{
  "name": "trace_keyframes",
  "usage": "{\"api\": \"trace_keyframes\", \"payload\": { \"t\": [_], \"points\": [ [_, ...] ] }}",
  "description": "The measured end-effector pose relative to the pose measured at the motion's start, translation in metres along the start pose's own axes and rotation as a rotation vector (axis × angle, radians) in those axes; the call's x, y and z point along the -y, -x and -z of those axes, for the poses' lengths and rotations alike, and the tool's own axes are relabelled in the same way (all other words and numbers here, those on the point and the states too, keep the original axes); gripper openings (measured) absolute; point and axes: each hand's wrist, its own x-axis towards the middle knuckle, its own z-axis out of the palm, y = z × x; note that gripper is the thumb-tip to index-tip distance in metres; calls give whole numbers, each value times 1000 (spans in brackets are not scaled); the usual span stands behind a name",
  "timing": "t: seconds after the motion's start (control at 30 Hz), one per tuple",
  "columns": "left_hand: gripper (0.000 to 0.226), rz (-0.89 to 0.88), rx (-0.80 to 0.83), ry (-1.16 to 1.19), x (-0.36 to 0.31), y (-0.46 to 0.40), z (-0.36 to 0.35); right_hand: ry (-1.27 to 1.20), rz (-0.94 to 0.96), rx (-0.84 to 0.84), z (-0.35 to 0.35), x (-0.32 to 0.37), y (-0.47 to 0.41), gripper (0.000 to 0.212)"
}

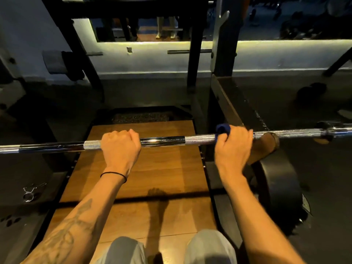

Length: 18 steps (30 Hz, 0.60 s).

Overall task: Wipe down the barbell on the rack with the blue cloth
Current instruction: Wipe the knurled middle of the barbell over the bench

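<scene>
Two hands on the barbell, which runs straight across mid-frame over the wooden platform. Left hand curls bare round the knurled steel at centre-left; right hand clamps the blue cloth against the bar (just a tuft peeking out), centre-right.
</scene>
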Motion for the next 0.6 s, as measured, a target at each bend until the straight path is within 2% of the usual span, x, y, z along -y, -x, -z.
{"api": "trace_keyframes", "payload": {
  "t": [0.13, 0.2, 0.3, 0.37, 0.4, 0.43, 0.5, 0.6],
  "points": [
    [22, -79, 167, -151, -7, -4, 16, -90, 160, 137, -21, 60, 33, 21],
    [22, -149, 250, -118, -33, -9, 23, -125, 239, 187, -30, 91, 47, 21],
    [42, -138, 206, -40, -64, -13, 24, -193, 357, 256, -32, 95, 41, 24],
    [33, -175, 172, -48, -63, -10, 22, -89, 538, 308, -22, 66, 25, 32],
    [28, -185, 132, -61, -60, -6, 19, -37, 572, 299, -14, 46, 15, 33],
    [28, -180, 90, -18, -58, -4, 14, 0, 537, 258, -5, 24, 4, 31],
    [44, -158, 33, 108, -61, -5, 14, 15, 394, 154, 13, -18, -10, 25],
    [44, -141, 26, 36, -66, -3, 18, -40, 198, 98, 19, -34, -11, 16]
  ]
}}
